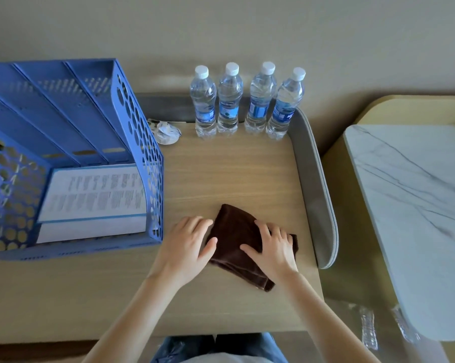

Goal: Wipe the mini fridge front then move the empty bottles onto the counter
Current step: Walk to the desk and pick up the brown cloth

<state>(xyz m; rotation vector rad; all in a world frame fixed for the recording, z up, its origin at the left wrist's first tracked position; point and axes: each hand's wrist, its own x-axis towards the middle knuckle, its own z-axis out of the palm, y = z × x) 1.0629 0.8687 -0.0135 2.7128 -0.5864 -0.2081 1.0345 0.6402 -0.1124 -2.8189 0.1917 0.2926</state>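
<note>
Currently both hands rest on the folded dark brown cloth (pixel 235 231), which lies on the worktop (pixel 221 174) close to its near edge, towards the right side. Left hand (pixel 185 244): grip wide, fingers at the cloth's left edge, thumb laid on top. Right hand (pixel 275 248): grip wide, fingers spread flat and pressing the cloth down. Neither hand has closed round it.

Four capped clear bottles (pixel 229 106) stand upright in a row along the far edge, near the far right corner. Whether they are empty cannot be told from here.

The mini fridge is not in view, so its front cannot be checked.

Judgement: the cloth looks set down and folded, which fits either the moment just ahead of wiping or just after it. If these four are the empties, the second step may already be done.

Past the near right corner, low down, lies some crinkled clear plastic (pixel 368 328); it is too blurred to name.
</note>
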